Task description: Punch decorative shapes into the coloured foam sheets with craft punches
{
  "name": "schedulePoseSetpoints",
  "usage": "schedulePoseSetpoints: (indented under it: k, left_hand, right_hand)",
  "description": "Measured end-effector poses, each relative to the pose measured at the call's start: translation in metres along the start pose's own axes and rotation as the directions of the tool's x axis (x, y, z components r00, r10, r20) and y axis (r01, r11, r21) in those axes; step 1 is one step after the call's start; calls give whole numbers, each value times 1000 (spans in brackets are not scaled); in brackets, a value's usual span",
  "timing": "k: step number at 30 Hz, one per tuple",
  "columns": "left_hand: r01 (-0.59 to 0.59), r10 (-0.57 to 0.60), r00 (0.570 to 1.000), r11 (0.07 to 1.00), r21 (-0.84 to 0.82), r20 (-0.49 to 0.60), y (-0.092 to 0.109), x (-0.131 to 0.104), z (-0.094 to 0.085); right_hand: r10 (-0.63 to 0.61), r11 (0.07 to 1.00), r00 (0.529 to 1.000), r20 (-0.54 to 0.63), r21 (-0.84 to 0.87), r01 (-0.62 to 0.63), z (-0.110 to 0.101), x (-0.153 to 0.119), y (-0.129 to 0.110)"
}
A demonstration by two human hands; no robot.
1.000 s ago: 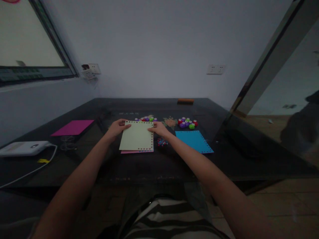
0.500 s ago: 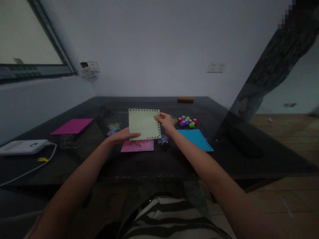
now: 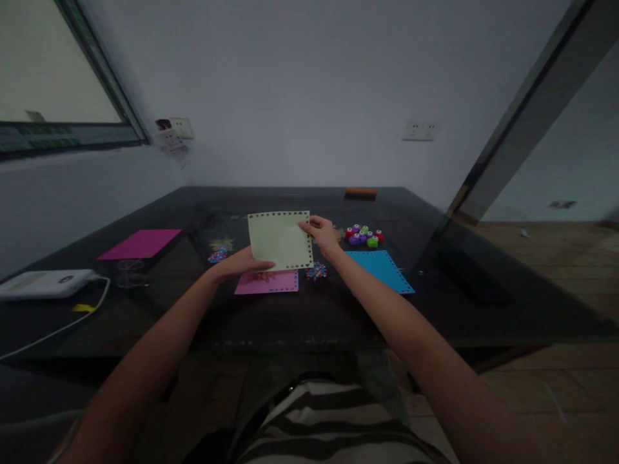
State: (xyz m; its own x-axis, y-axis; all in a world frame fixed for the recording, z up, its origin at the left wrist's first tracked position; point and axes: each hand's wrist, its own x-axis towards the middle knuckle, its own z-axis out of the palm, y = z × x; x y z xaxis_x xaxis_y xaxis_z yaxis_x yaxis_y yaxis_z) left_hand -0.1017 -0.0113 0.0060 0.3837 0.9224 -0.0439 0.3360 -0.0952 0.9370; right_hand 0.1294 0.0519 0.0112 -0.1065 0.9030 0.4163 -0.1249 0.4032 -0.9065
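A pale green paper sheet point(image 3: 279, 240) with punched holes along its edges is held up above the dark table point(image 3: 309, 316), tilted toward me. My left hand point(image 3: 242, 263) grips its lower left corner. My right hand point(image 3: 320, 233) pinches its right edge near the top. Below it a pink sheet point(image 3: 268, 283) with the same punched border lies flat on the table. A blue punched sheet point(image 3: 380, 272) lies to the right.
A cluster of small coloured punches point(image 3: 363, 236) sits behind the blue sheet. Small paper flowers point(image 3: 316, 271) lie by the pink sheet. A magenta sheet point(image 3: 141, 243), a white device with cable point(image 3: 46, 284) and glasses point(image 3: 129, 278) are at the left.
The green sheet was lifted off the pink sheet and raised upright; since half a second ago it has only tilted slightly, with both hands holding it.
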Motion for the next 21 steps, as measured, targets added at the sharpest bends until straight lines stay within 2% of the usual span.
schedulePoseSetpoints:
  k: [5, 10, 18, 21]
  left_hand:
    - [41, -44, 998, 997, 59, 55, 5, -1, -2]
    - [37, -40, 997, 998, 46, 67, 4, -2, -2]
    - [28, -41, 991, 995, 100, 128, 2, -1, -3]
    - [39, -52, 991, 993, 115, 119, 5, -1, -2]
  right_hand:
    - [-20, 999, 1000, -18, -47, 19, 0, 1, -1]
    - [-62, 996, 998, 7, -71, 62, -2, -1, -4]
    - [-50, 995, 999, 1, -85, 50, -3, 0, -4]
    - [-52, 994, 999, -3, -98, 52, -4, 0, -4]
